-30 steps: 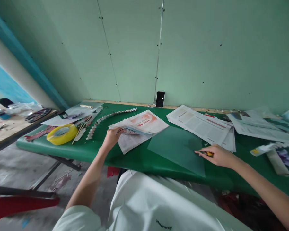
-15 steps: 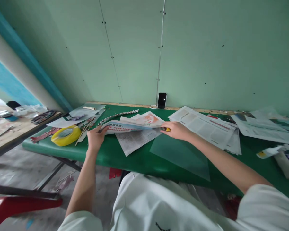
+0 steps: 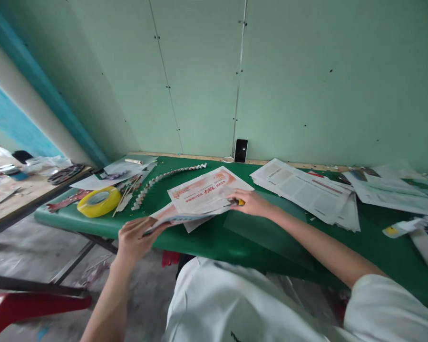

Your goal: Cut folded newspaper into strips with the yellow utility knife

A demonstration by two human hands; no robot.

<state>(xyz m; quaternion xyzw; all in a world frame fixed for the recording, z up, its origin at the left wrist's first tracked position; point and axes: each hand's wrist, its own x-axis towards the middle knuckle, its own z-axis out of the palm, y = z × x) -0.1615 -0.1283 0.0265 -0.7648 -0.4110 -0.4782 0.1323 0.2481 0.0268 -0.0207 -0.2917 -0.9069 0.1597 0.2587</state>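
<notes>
My left hand grips the near left edge of a folded newspaper with red print and lifts it off the green table. My right hand pinches the paper's right edge and also holds a small yellow object, only its tip visible. A translucent plastic sheet lies flat on the table just under and right of my right hand. My white shirt fills the bottom of the view.
A yellow tape roll, sticks and a zigzag folded paper strip lie at the left. More newspapers spread to the right. A black phone leans on the wall. A red chair stands at the lower left.
My right hand left the plastic sheet and moved left to the newspaper's right edge. My left hand drew the paper's left edge toward me and raised it off the table.
</notes>
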